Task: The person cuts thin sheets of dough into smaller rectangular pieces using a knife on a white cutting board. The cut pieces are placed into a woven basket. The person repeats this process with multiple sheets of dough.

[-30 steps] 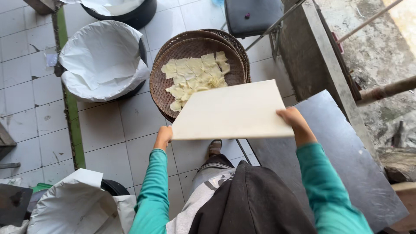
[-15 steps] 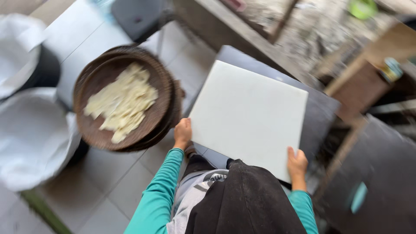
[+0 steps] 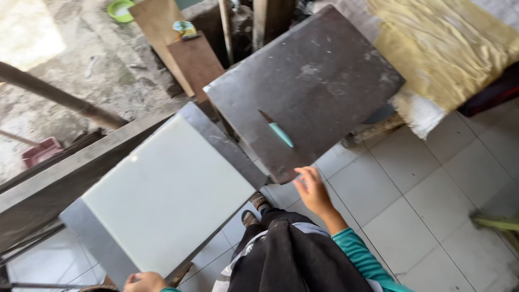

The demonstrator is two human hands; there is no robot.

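Note:
A white square board [image 3: 167, 194] lies flat on a grey metal table top [image 3: 86, 243] at the left. My left hand [image 3: 143, 281] rests at the board's near corner at the bottom edge of the view; whether it grips the board is hidden. My right hand [image 3: 312, 189] hovers open with fingers spread, off the board, near the edge of a second dark grey table top [image 3: 319, 70]. On that table lies a knife with a teal handle [image 3: 281, 134], a short way beyond my right fingers.
Brown wooden boards [image 3: 189, 59] lean between the tables. A yellow cloth [image 3: 448, 43] covers a pile at the upper right. A green bowl [image 3: 120, 10] sits at the top left, a red dustpan [image 3: 40, 151] at the left. White floor tiles [image 3: 421, 200] spread to the right.
The view has swung right, away from the woven tray with pale pieces. The white board now lies on the grey table, and my right hand has come off it toward the knife.

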